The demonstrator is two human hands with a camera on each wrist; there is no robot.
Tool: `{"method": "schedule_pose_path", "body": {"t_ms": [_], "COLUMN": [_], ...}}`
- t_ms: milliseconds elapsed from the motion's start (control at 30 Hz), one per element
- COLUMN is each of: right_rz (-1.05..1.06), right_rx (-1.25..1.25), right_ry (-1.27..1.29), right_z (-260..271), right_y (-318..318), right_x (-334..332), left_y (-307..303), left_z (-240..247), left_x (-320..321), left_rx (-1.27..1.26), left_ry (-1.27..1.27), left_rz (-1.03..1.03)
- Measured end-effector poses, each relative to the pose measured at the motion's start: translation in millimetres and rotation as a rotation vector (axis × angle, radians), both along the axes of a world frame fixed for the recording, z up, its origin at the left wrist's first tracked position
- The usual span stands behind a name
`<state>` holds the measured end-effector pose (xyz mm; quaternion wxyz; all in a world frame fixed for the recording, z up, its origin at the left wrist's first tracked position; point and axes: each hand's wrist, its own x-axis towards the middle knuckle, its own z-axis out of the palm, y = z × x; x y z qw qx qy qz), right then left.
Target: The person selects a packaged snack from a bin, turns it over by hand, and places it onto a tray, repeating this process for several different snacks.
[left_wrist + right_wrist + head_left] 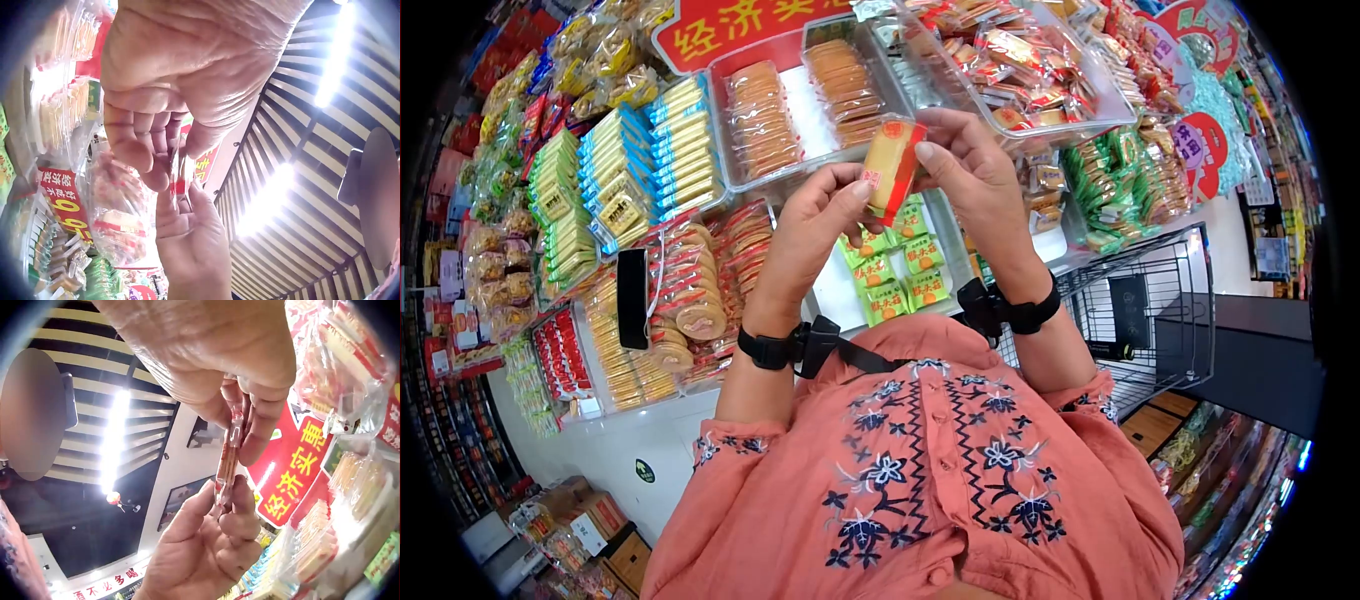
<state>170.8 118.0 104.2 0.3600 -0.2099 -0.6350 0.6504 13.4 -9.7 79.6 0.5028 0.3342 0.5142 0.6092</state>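
Both hands hold one small clear-wrapped packet (890, 170) with a red edge and pale biscuits, raised above the display. The left hand (825, 220) pinches its lower left side between thumb and fingers. At the upper right side, the right hand (975, 175) grips it with the thumb on the front. In the left wrist view the packet (180, 175) is seen edge-on between the left hand (187, 81) and the right hand (194, 250). The right wrist view shows the packet (229, 465) as a thin stack, with the right hand (212, 356) above and the left hand (206, 550) below.
Clear bins of wrapped biscuits (762, 115) stand behind the hands, with green packets (885, 300) below them. A bin of red-and-white packets (1030, 60) is at the upper right. A wire cart (1190, 310) stands at the right. A red sign (750, 30) hangs at the top.
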Motion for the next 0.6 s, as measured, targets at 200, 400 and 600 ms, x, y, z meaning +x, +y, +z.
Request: {"method": "schedule_pose_path", "body": {"t_ms": [200,400,600], "right_rz": [-0.018,-0.035,-0.031], "right_rx": [-0.053,-0.113,-0.111], "right_ry": [-0.063,-0.077,-0.108], "right_z": [-7.8,-16.9,-28.3], "right_y": [0.0,5.7,10.5], "right_x": [2.2,6.3,11.4], "left_y": [2.2,4.8,8.7], "left_z": [-4.1,-7.8,-17.0], "left_x": [-2.9,-1.3,-3.2], "left_rx": [-0.025,-0.048,-0.064], "left_ry": [0.017,-0.005,-0.006], "left_rz": [0.064,0.074,0.079]}}
